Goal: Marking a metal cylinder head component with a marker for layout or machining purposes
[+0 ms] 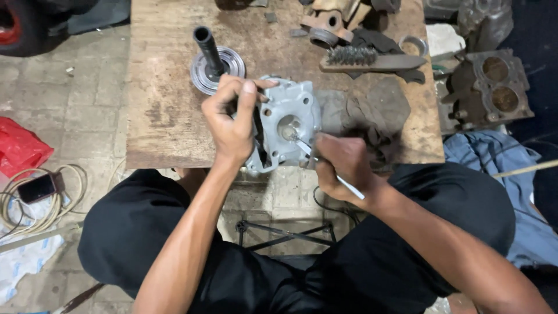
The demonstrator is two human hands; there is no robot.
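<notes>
**Both hands on grey cast housing at table's near edge**

Wooden table point(168, 116): worn top, sits under and beyond both hands. Grey metal housing point(289, 125) rests on its near edge, between the two hands, round bore facing up.

Left hand point(232, 125): closed around the housing's left side, thumb up over the top rim.

Right hand point(343, 166): just right of the housing, fist clamped on a thin metal tool point(325, 168); tip reaches into the bore, handle end pokes out behind the palm.

Dirty rag point(372, 113): bunched just beyond the right hand, touching the housing's right side.

Wire brush point(372, 58): further out from the right hand, lying flat.

Flanged shaft point(212, 58): standing upright just beyond the left hand, apart from the housing.
</notes>
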